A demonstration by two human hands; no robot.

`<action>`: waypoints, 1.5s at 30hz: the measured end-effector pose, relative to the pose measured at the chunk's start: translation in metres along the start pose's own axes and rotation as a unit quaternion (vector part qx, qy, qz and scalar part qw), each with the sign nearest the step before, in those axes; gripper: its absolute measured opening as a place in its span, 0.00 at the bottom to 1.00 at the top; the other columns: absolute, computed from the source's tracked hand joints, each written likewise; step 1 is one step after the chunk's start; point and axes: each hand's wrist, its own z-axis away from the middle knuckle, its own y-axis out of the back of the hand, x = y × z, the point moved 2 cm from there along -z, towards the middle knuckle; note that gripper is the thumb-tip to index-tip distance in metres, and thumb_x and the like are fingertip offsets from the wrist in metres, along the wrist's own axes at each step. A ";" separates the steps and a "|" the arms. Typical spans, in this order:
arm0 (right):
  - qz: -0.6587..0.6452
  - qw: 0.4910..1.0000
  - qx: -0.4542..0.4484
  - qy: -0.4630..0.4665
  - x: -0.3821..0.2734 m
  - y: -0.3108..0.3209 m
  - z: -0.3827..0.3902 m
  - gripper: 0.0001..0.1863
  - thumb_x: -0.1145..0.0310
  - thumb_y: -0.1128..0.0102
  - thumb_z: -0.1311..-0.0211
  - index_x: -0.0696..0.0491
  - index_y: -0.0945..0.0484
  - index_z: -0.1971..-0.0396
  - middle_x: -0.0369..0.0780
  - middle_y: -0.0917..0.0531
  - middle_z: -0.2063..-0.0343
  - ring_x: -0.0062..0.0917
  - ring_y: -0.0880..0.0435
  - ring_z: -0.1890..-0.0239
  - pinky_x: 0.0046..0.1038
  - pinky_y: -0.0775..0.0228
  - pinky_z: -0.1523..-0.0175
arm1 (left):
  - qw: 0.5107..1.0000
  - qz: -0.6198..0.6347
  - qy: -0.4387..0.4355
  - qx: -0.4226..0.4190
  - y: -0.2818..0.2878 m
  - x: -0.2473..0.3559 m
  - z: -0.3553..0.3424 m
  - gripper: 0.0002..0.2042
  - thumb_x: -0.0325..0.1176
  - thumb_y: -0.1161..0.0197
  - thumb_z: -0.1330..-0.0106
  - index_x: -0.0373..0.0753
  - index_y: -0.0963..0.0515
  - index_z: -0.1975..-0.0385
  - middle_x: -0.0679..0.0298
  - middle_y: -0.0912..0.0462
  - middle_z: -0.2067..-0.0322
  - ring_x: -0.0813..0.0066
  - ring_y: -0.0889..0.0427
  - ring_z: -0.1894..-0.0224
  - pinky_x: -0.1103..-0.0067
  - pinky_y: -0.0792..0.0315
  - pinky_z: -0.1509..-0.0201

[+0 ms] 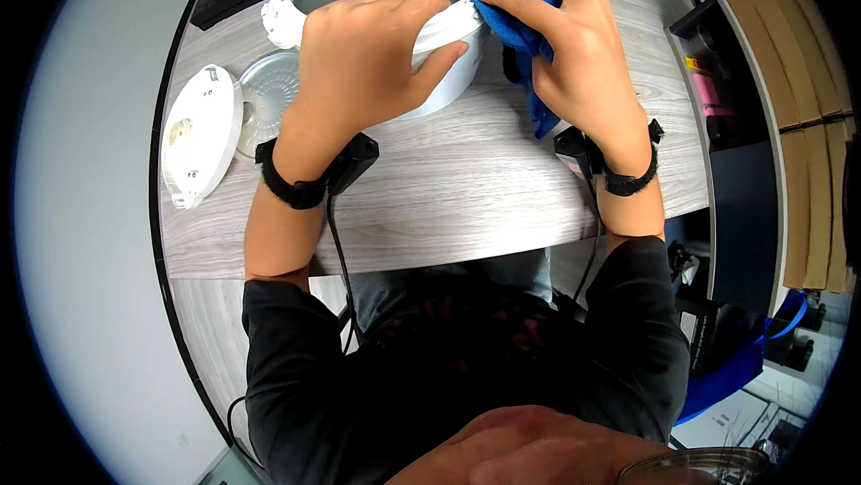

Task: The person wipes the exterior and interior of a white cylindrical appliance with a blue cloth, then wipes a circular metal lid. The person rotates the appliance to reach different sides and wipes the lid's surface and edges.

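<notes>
A white-rimmed cooker pot [453, 90] with a silvery wall and a grey inside stands at the far middle of the table. My left hand [368, 59] grips its near rim, the thumb outside the wall and the fingers over the top. Bunched in my right hand [574, 45] is a blue cloth [516, 14], pressed against the right side of the rim. One end of the cloth hangs down below the fingers. Part of the rim is hidden behind my left hand.
Left of the pot lie a white oval cover [204, 139] and a round translucent lid [269, 81], side by side. The wood-grain table [466, 189] ends close to my body. Cables run from the black wrist straps. Cardboard boxes [812, 180] stand on the right.
</notes>
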 end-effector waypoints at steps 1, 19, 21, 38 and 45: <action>0.023 0.999 0.020 0.020 0.001 -0.003 0.002 0.29 0.88 0.37 0.59 0.47 0.12 0.54 0.45 0.21 0.52 0.43 0.23 0.50 0.38 0.24 0.46 | 1.000 0.003 -0.003 0.001 0.000 0.000 0.000 0.16 0.45 0.24 0.41 0.43 0.14 0.60 0.62 0.12 0.75 0.66 0.14 0.77 0.77 0.25 0.74; 0.112 0.981 -0.150 0.051 -0.003 0.021 -0.052 0.17 0.79 0.38 0.55 0.53 0.11 0.62 0.45 0.24 0.63 0.42 0.26 0.57 0.38 0.29 0.53 | 0.999 0.033 -0.022 0.033 -0.005 -0.004 0.001 0.16 0.47 0.26 0.39 0.42 0.15 0.62 0.62 0.13 0.77 0.66 0.15 0.78 0.75 0.26 0.75; 0.121 0.980 -0.151 0.052 -0.002 0.019 -0.051 0.18 0.79 0.38 0.56 0.53 0.11 0.61 0.45 0.25 0.62 0.42 0.26 0.57 0.38 0.29 0.53 | 0.999 0.033 -0.021 0.038 -0.005 -0.004 0.000 0.16 0.48 0.26 0.39 0.42 0.15 0.62 0.62 0.14 0.77 0.66 0.15 0.78 0.75 0.26 0.75; 0.090 0.980 -0.165 0.061 -0.003 0.022 -0.041 0.24 0.80 0.40 0.58 0.56 0.12 0.55 0.47 0.25 0.59 0.44 0.26 0.56 0.37 0.29 0.50 | 0.998 0.026 -0.025 0.043 -0.004 -0.004 0.002 0.18 0.50 0.27 0.39 0.41 0.15 0.61 0.61 0.13 0.77 0.65 0.15 0.77 0.75 0.26 0.74; 0.121 0.979 -0.164 0.007 0.028 0.008 -0.050 0.28 0.81 0.40 0.58 0.55 0.12 0.51 0.47 0.27 0.63 0.43 0.26 0.57 0.37 0.31 0.51 | 0.999 0.028 -0.022 0.025 -0.004 -0.004 0.000 0.18 0.50 0.26 0.39 0.40 0.14 0.62 0.61 0.14 0.78 0.65 0.15 0.78 0.75 0.26 0.75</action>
